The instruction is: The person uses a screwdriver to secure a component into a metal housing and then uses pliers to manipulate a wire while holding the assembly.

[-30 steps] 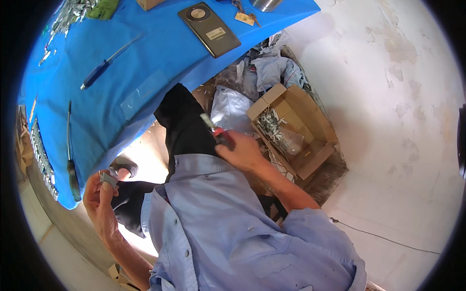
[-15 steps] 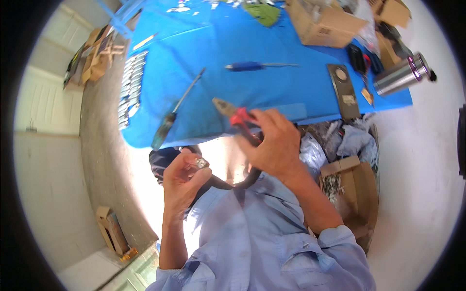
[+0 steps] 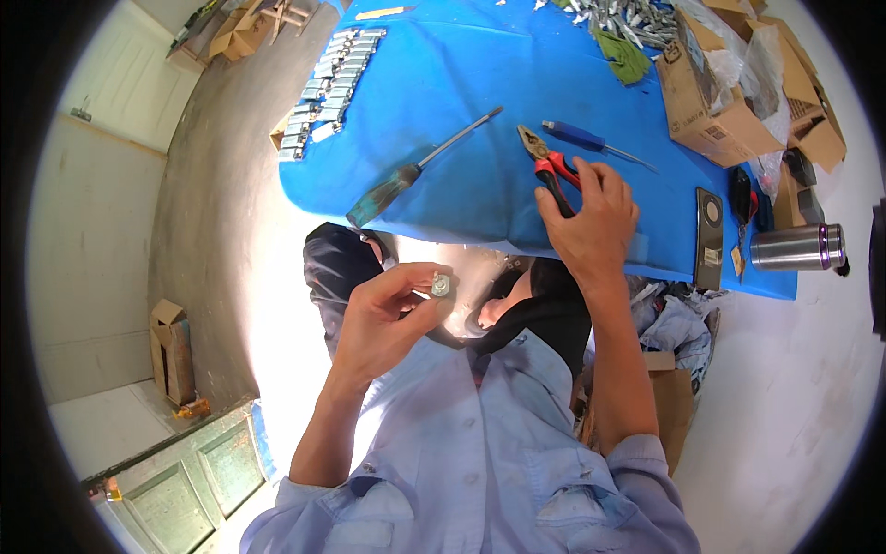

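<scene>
My left hand [image 3: 383, 319] pinches a small silvery metal piece [image 3: 441, 285] between thumb and fingers, above my lap in front of the table edge. What exactly the piece is I cannot make out. Over the blue-covered table [image 3: 443, 203], my right hand [image 3: 595, 222] has its fingers around the red-and-black handles of a pair of combination pliers [image 3: 546, 166], whose jaws point away to the far left. To the left of the pliers lies a large screwdriver with a dark green handle [image 3: 386, 196]. Just beyond their jaws is a thinner blue-handled screwdriver [image 3: 577, 136].
Rows of small metal pieces [image 3: 334, 78] line the table's left side. At the back right are a metal heap [image 3: 637, 20], a green cloth [image 3: 623, 57] and a cardboard box [image 3: 711, 115]. A dark flat bar [image 3: 709, 235] and a steel flask [image 3: 798, 247] lie at the right.
My right hand has brought the pliers rightward and farther onto the table. My left hand, still holding the metal piece, has turned slightly. The whole view has shifted with my head.
</scene>
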Action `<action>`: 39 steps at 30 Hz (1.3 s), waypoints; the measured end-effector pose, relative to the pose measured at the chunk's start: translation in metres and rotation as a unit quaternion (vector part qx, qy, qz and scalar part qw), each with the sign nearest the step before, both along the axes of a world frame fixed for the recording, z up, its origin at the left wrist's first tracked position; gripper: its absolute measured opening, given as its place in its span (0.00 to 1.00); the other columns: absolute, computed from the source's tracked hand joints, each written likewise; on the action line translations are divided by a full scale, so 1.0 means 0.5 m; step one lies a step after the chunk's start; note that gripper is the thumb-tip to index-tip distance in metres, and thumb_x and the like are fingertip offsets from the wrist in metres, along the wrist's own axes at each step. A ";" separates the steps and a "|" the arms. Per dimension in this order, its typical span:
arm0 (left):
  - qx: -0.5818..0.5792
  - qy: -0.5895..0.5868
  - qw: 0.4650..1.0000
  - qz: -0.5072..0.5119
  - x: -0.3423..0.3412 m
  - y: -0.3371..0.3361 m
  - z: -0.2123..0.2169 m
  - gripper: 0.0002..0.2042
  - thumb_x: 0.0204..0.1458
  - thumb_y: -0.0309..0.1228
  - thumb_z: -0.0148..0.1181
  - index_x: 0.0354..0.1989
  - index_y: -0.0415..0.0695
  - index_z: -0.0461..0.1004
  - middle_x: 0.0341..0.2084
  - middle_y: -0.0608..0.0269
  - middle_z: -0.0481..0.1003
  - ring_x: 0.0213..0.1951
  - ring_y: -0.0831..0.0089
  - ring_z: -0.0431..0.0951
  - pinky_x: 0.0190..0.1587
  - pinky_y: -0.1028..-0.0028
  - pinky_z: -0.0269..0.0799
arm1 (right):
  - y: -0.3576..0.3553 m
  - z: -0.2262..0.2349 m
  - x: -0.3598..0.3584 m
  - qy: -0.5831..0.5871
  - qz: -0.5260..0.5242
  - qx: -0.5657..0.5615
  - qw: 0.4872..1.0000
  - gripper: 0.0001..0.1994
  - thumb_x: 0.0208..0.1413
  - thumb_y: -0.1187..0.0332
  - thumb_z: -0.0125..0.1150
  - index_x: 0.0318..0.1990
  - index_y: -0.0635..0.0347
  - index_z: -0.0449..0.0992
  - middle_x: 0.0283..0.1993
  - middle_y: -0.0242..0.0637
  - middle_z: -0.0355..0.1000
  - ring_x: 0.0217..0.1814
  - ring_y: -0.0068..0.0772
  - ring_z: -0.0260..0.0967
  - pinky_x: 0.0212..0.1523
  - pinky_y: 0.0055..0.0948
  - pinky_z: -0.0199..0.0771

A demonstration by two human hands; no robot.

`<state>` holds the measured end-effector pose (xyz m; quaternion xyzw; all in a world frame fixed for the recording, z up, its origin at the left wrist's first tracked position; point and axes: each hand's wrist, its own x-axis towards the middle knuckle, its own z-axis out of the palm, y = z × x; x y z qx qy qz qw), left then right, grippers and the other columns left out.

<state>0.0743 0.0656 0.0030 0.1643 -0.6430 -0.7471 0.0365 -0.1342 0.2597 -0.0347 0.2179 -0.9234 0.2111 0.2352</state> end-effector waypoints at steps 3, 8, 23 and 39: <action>0.039 0.008 0.999 0.001 0.002 -0.001 -0.003 0.16 0.61 0.18 0.66 0.57 0.37 0.79 0.46 0.58 0.84 0.45 0.78 0.81 0.50 0.75 0.79 | 0.003 0.041 0.045 -0.010 0.086 -0.100 0.991 0.22 0.50 0.64 0.76 0.52 0.61 0.82 0.54 0.44 0.76 0.55 0.47 0.74 0.55 0.44 0.74; 0.063 0.010 0.998 -0.003 -0.010 0.000 -0.004 0.16 0.61 0.18 0.66 0.58 0.36 0.78 0.48 0.58 0.83 0.45 0.75 0.83 0.47 0.75 0.81 | -0.023 0.065 0.197 -0.297 0.266 -0.299 0.867 0.20 0.50 0.77 0.72 0.53 0.62 0.81 0.55 0.45 0.77 0.47 0.39 0.80 0.43 0.33 0.79; -0.110 0.021 0.993 0.032 -0.001 0.024 0.032 0.20 0.59 0.19 0.68 0.60 0.33 0.74 0.42 0.53 0.85 0.43 0.71 0.87 0.46 0.74 0.85 | -0.046 0.056 0.249 -0.343 0.289 -0.357 0.819 0.23 0.53 0.84 0.68 0.58 0.64 0.79 0.54 0.44 0.76 0.45 0.31 0.79 0.42 0.28 0.82; -0.190 0.091 0.978 0.003 -0.014 0.024 0.038 0.10 0.56 0.16 0.70 0.44 0.35 0.78 0.46 0.53 0.82 0.43 0.70 0.86 0.45 0.74 0.85 | -0.035 0.040 0.259 -0.440 0.270 -0.418 0.747 0.18 0.58 0.81 0.67 0.57 0.66 0.77 0.54 0.41 0.75 0.50 0.32 0.79 0.51 0.29 0.83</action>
